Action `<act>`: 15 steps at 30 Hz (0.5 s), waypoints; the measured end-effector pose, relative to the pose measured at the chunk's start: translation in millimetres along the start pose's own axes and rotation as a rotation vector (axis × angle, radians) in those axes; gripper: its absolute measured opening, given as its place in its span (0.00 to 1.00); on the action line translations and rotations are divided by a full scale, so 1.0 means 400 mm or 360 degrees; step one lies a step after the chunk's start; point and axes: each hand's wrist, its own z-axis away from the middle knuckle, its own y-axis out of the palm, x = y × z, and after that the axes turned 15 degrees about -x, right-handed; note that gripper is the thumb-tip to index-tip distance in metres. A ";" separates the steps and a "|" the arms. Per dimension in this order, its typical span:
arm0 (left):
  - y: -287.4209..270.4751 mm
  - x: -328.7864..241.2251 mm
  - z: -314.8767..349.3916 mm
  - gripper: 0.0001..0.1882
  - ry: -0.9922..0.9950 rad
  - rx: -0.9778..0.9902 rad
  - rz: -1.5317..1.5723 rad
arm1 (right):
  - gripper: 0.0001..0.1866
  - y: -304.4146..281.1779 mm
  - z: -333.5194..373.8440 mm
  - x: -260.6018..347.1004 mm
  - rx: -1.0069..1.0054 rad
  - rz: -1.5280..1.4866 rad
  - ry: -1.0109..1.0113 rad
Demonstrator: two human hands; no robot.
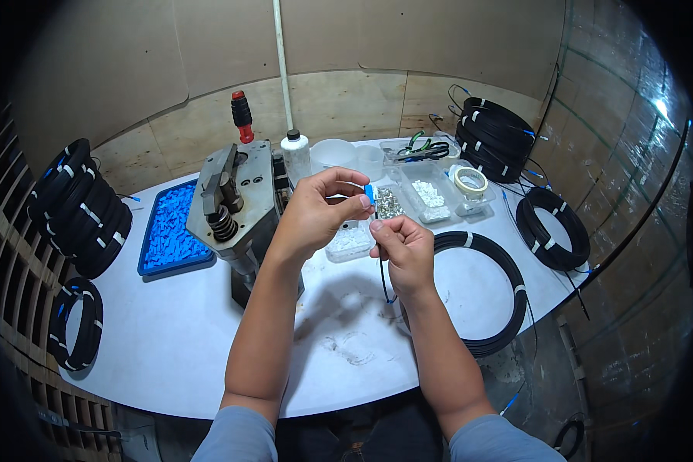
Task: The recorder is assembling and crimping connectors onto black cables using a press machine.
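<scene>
Above the middle of the table, my left hand [323, 209] pinches a small blue connector piece [369, 193] between thumb and fingertips. Just below it, my right hand [403, 252] is closed on a thin black cable [382, 273], whose upper end runs up to the blue piece. How far the cable end goes into the connector is hidden by my fingers. The cable hangs down in front of my right wrist. A large black cable coil [510, 267] bound with white tape lies on the table beside my right forearm.
Left of my arms stand a metal hand press [242, 196] and a blue tray [179, 266] of blue pieces. Stacked coils [81, 208] rise at left, more coils [493, 138] at right. Behind my hands are a white bottle [295, 154], parts boxes [427, 192] and a tape roll [470, 180].
</scene>
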 end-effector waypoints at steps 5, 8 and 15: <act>0.004 -0.005 0.002 0.16 0.0013 -0.0002 -0.0021 | 0.09 -0.002 0.001 0.004 0.0000 0.0000 0.0002; 0.002 -0.003 0.001 0.16 0.0009 -0.0006 -0.0024 | 0.09 -0.002 -0.001 0.002 0.0007 0.0002 -0.0015; 0.000 0.005 0.000 0.15 0.0034 -0.0015 0.0000 | 0.09 -0.002 0.000 0.003 0.0010 -0.0006 -0.0005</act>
